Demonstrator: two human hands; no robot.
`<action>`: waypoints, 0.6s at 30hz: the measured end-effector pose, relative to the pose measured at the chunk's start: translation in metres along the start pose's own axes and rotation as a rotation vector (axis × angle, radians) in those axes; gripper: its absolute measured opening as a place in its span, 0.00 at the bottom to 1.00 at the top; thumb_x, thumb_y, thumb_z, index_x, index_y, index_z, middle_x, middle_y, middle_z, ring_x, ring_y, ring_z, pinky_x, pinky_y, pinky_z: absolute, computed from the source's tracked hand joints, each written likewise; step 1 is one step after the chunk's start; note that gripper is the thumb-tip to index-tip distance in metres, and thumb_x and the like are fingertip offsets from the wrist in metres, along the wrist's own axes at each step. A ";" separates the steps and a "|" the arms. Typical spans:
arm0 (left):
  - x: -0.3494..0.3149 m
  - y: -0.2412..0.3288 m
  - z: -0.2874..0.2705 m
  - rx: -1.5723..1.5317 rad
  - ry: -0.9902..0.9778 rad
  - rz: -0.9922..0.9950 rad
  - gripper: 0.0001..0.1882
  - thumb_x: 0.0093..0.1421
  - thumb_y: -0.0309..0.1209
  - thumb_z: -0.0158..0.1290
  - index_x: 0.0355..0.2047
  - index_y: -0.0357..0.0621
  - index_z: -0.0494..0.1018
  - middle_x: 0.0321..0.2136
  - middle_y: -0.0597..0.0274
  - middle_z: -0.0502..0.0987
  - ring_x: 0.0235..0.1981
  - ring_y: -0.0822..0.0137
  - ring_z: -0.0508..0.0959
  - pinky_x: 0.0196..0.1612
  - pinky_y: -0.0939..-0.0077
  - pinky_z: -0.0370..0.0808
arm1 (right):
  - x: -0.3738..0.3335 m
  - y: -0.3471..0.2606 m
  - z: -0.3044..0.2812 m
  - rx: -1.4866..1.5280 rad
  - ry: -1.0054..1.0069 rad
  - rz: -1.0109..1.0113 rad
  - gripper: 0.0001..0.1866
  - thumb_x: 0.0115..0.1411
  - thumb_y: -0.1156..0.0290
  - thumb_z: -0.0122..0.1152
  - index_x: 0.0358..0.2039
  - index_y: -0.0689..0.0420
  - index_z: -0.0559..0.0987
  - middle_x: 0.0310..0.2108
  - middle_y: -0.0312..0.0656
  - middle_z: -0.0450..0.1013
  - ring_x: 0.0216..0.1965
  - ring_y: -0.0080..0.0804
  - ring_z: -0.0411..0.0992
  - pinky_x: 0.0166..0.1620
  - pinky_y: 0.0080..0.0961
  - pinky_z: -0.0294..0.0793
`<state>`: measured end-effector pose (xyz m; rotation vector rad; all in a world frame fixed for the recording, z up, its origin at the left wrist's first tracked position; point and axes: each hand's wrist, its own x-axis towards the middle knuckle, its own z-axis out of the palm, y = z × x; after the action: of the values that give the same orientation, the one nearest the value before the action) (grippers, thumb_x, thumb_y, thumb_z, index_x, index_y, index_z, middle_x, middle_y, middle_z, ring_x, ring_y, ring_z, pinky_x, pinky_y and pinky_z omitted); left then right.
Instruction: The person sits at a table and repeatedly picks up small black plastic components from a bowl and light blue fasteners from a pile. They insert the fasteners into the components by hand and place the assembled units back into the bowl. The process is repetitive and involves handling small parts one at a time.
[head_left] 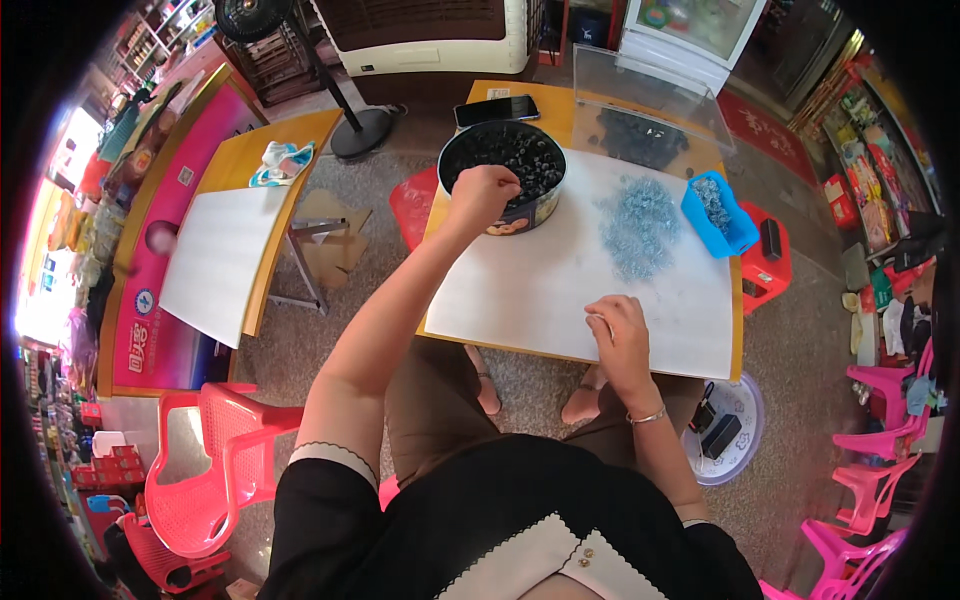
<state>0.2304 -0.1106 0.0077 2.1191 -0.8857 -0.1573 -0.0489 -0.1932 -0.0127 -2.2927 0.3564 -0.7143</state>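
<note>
Reads as a small shop: packaged goods (882, 165) are shelved past the tabletop's (556, 98) right edge, a glass-door cabinet (692, 38) is stood beyond its far right corner, a pink-fronted counter (152, 300) is set off its left edge.

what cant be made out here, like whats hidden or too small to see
All in the head view:
Left hand: whether it pinches a piece; too small to tell.
Right hand: same, too small.
Round tub: its floor, hidden by dark pieces.
Blue basket: its floor, hidden by pale pieces.
Basin: its left part, hidden by the right forearm.
</note>
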 end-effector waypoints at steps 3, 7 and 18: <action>0.018 0.000 0.016 0.200 -0.152 -0.001 0.09 0.48 0.32 0.58 0.31 0.46 0.80 0.28 0.53 0.79 0.32 0.55 0.79 0.38 0.66 0.75 | -0.009 -0.001 -0.006 -0.007 -0.011 0.025 0.04 0.53 0.76 0.56 0.30 0.62 0.76 0.32 0.44 0.70 0.37 0.41 0.66 0.41 0.33 0.66; 0.033 -0.011 0.021 0.255 -0.224 0.076 0.10 0.47 0.31 0.59 0.31 0.47 0.80 0.29 0.53 0.79 0.33 0.52 0.78 0.39 0.64 0.75 | -0.013 0.000 -0.015 0.007 -0.028 0.054 0.04 0.53 0.76 0.55 0.29 0.62 0.76 0.32 0.44 0.70 0.37 0.41 0.66 0.40 0.32 0.67; -0.029 0.021 -0.019 -1.334 -0.297 -0.382 0.12 0.64 0.25 0.43 0.47 0.34 0.67 0.40 0.52 0.74 0.37 0.69 0.77 0.43 0.80 0.77 | -0.005 -0.020 -0.014 0.143 0.041 0.063 0.05 0.53 0.78 0.56 0.32 0.61 0.77 0.33 0.42 0.71 0.34 0.36 0.69 0.38 0.27 0.69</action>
<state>0.2044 -0.0888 0.0301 0.9589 -0.2967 -0.9750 -0.0596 -0.1846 0.0074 -2.1256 0.3827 -0.7324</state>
